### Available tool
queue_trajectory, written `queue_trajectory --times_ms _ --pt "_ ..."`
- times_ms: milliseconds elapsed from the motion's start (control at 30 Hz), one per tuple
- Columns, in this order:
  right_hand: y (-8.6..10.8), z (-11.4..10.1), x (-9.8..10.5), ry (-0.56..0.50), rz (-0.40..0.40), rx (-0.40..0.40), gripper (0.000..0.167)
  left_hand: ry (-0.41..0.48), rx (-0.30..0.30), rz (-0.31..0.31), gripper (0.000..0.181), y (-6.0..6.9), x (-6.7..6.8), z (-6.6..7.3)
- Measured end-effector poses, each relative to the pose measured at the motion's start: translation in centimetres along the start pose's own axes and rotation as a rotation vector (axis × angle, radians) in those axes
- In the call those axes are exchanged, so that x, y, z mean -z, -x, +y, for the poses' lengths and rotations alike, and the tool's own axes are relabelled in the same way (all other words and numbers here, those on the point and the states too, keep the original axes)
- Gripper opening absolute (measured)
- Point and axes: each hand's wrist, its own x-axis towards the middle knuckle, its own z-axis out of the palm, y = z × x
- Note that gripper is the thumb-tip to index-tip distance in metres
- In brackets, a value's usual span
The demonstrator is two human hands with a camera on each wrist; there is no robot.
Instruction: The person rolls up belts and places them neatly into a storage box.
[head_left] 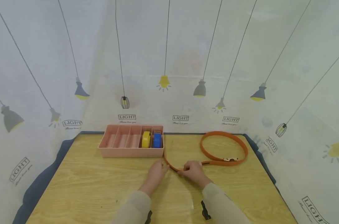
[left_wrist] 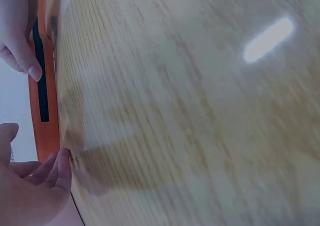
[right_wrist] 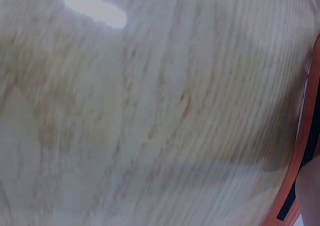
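An orange belt (head_left: 224,163) lies on the table, looped at the right around its gold buckle (head_left: 231,159). Its strap runs left between the hands and on to the pink box. My right hand (head_left: 195,170) pinches this strap, the thumb lying over the black strip (left_wrist: 42,98) on its face. Just left of it, my left hand (head_left: 157,171) touches the strap with its fingertips. In the left wrist view the left thumb (left_wrist: 9,133) stands apart from the belt. The right wrist view catches only part of the right hand (right_wrist: 309,191) at its edge.
A pink divided box (head_left: 133,152) stands at the back left. Its two right compartments hold a yellow coiled belt (head_left: 146,139) and a blue coiled belt (head_left: 157,140). A printed white curtain (head_left: 147,62) surrounds the wooden table (head_left: 82,177). Small black pieces (head_left: 205,210) show near the forearms.
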Motion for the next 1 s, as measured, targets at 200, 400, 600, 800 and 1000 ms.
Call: queue_trajectory --times_ms 200,400,600,800,1000 --pt "0.3 -0.5 -0.4 -0.063 -0.057 0.043 0.049 0.001 0.026 -0.008 0.045 -0.3 -0.9 0.3" --pt "0.9 -1.0 -1.8 -0.078 -0.094 -0.005 0.053 -0.06 0.043 -0.025 0.052 -0.1 -0.7 0.6" --pt "0.6 -1.0 -1.7 -0.071 -0.095 -0.021 0.043 -0.15 0.027 -0.014 0.071 0.0 -0.2 0.8" --pt "0.0 -1.5 -0.6 -0.03 -0.174 0.012 0.021 -0.237 0.104 -0.002 0.056 0.1 0.7 0.3" --pt "-0.3 -1.6 0.3 0.104 -0.165 0.053 0.02 -0.315 0.107 -0.019 0.055 0.2 1.4 -0.5"
